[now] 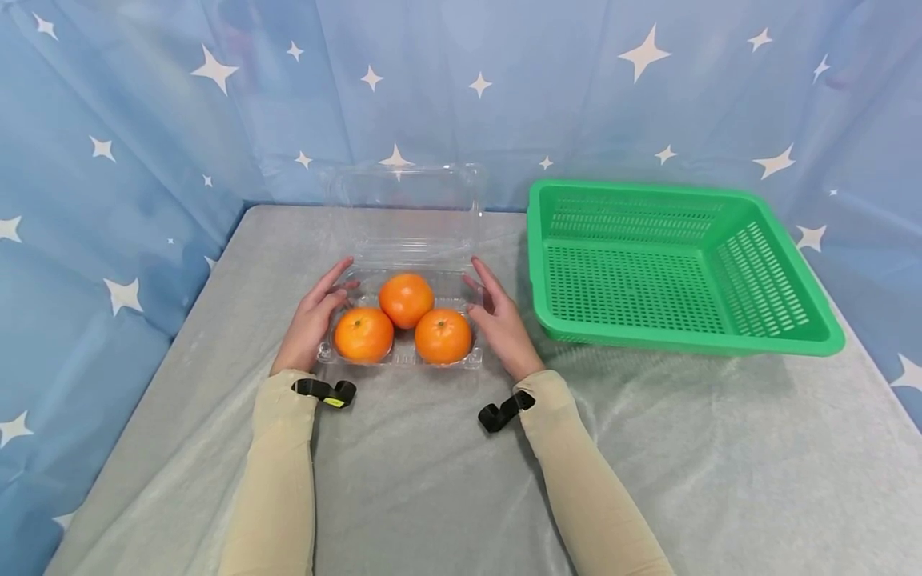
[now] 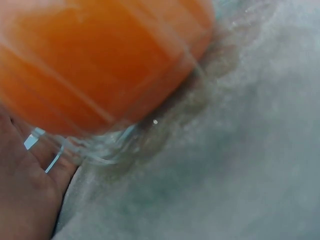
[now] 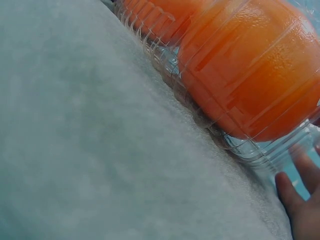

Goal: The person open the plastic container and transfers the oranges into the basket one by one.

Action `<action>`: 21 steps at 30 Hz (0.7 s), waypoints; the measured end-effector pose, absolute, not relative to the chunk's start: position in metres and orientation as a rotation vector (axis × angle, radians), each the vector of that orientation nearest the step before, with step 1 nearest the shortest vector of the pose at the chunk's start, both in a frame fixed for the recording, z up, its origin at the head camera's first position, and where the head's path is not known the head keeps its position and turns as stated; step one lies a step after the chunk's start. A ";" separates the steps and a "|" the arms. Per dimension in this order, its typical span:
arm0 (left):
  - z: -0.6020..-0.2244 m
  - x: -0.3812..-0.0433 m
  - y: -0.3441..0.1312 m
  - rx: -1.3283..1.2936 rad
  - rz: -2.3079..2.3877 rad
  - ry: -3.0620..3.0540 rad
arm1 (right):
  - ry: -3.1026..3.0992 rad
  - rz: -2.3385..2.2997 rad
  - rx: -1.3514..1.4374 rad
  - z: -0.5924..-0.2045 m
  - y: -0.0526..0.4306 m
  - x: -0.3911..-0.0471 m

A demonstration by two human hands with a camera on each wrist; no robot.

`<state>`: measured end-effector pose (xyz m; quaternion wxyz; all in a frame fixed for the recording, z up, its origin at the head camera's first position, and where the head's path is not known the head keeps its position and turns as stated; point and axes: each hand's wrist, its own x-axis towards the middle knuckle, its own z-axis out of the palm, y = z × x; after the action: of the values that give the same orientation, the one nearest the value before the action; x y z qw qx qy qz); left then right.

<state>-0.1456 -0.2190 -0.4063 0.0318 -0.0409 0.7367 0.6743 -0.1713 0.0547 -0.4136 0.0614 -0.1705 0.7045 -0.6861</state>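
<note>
A clear plastic clamshell box [image 1: 403, 358] lies on the cloth with its transparent lid [image 1: 410, 208] raised at the back. Inside sit three oranges: a rear orange [image 1: 406, 301], a front-left orange [image 1: 363, 335] and a front-right orange [image 1: 442, 337]. My left hand [image 1: 310, 324] is at the box's left side, fingers extended along the wall and thumb by the rim. On the opposite side, my right hand [image 1: 504, 324] rests the same way, fingers spread. Close up, the right wrist view shows an orange [image 3: 255, 70] behind the ribbed clear wall, with right fingertips right at the corner.
A green perforated basket [image 1: 684, 340] stands right of the box. Grey cloth [image 1: 425, 480] with soft wrinkles covers the table. Behind hangs a blue curtain [image 1: 446, 48] with white stars, and the raised lid stands close before it.
</note>
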 end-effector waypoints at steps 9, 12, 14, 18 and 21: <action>-0.408 -0.148 -0.220 -0.136 2.061 2.279 | 2.149 -2.060 -0.509 -0.414 0.055 -0.173; -0.418 -0.152 -0.226 -0.131 2.057 2.290 | 2.147 -2.054 -0.505 -0.416 0.055 -0.173; -0.425 -0.155 -0.229 -0.127 2.059 2.296 | 2.143 -2.056 -0.503 -0.416 0.054 -0.173; -0.430 -0.156 -0.231 -0.113 2.063 2.303 | 2.133 -2.062 -0.494 -0.417 0.054 -0.172; -0.431 -0.156 -0.231 -0.108 2.067 2.297 | 2.129 -2.062 -0.485 -0.418 0.055 -0.171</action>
<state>-0.1558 -0.2307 -0.4307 0.0247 -0.0348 0.7427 0.6683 -0.1713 0.0545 -0.4175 0.0690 -0.1612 0.7072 -0.6849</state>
